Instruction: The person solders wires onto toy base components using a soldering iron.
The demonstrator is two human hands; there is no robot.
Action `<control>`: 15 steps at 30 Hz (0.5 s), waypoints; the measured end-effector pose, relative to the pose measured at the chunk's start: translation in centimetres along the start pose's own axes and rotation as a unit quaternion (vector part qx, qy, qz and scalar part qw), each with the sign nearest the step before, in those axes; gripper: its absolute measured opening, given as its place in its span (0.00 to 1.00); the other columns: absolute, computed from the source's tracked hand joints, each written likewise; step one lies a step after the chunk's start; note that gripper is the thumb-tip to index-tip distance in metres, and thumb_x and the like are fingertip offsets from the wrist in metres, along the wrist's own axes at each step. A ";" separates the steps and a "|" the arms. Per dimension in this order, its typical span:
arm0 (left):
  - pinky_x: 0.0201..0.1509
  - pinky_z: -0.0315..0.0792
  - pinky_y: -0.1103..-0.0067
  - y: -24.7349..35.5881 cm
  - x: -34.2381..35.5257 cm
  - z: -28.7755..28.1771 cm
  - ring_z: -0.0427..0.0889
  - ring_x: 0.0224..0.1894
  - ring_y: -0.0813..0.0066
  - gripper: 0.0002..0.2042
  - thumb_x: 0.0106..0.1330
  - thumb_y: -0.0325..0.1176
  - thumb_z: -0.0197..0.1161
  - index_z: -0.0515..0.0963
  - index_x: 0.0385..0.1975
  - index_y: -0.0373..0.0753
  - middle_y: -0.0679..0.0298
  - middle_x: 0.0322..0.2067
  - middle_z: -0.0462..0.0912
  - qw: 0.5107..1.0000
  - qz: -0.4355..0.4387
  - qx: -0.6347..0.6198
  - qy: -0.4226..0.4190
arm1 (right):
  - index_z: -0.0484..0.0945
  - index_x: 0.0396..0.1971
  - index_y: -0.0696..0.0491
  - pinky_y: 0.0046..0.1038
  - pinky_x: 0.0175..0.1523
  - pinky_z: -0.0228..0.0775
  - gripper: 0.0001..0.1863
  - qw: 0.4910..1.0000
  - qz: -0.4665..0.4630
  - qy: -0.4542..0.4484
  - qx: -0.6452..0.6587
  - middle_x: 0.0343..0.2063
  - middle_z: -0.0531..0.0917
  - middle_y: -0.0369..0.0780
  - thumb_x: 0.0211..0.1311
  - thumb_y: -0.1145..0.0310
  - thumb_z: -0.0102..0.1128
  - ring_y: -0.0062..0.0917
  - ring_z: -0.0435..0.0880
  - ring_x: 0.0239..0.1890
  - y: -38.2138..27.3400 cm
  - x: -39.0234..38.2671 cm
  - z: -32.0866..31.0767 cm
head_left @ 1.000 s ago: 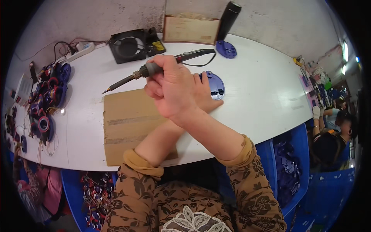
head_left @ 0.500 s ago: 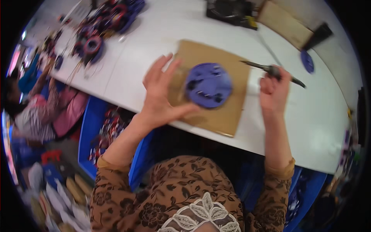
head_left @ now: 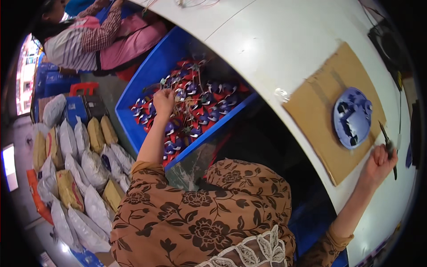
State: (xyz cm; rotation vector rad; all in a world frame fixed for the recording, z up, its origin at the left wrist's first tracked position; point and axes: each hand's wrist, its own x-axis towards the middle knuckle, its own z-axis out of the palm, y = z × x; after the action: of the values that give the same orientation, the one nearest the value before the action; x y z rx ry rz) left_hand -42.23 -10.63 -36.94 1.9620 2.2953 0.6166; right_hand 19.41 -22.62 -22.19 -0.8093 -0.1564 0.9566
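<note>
Retrieval of a part seems the step in hand: at left of centre, the bare left hand [head_left: 164, 103] reaches into a deep blue plastic bin [head_left: 144, 75] heaped with small red, blue and white wired parts [head_left: 214, 115]. These lie directly at its fingertips and spread rightward; the fingers are bunched nearly closed, though whether they hold one cannot be told. The next move likely calls for a firm pinch and a lift that frees the wires. At far right, the bare right hand [head_left: 378, 167] is closed around a black pen-shaped soldering iron [head_left: 389, 146], near a round blue plastic disc [head_left: 352, 118] lying on flat brown cardboard [head_left: 311, 111].
</note>
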 end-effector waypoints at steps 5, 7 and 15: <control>0.47 0.67 0.65 0.2 -5.0 -1.8 0.73 0.45 0.57 0.28 0.39 0.49 0.70 0.74 0.39 0.37 0.51 0.41 0.74 0.898 0.035 0.300 -0.321 | 0.56 0.15 0.53 0.19 0.16 0.41 0.15 0.998 -0.040 0.044 -0.032 0.10 0.52 0.32 0.60 0.70 0.46 0.15 0.50 0.11 0.0 -0.3 0.9; 0.50 0.65 0.62 -2.3 -7.1 -0.2 0.66 0.51 0.52 0.40 0.35 0.53 0.70 0.66 0.49 0.38 0.49 0.52 0.64 0.855 -0.017 0.351 -0.380 | 0.56 0.16 0.52 0.19 0.16 0.40 0.15 0.996 -0.055 0.054 -0.039 0.10 0.51 0.32 0.60 0.70 0.46 0.14 0.49 0.11 0.5 -0.4 2.1; 0.29 0.69 0.78 -5.6 -1.0 -6.8 0.77 0.27 0.75 0.23 0.41 0.45 0.65 0.78 0.35 0.36 0.62 0.29 0.80 0.754 -0.316 -0.147 -0.557 | 0.59 0.16 0.53 0.18 0.15 0.39 0.14 0.997 -0.053 0.034 -0.046 0.10 0.51 0.30 0.62 0.69 0.45 0.13 0.47 0.11 0.8 -1.0 2.8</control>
State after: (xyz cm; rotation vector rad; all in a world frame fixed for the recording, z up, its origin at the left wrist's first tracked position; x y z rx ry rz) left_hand -49.33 -14.02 -32.78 0.8177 1.6642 -0.2396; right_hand 16.98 -21.64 -20.52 -0.9090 -0.1846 0.8257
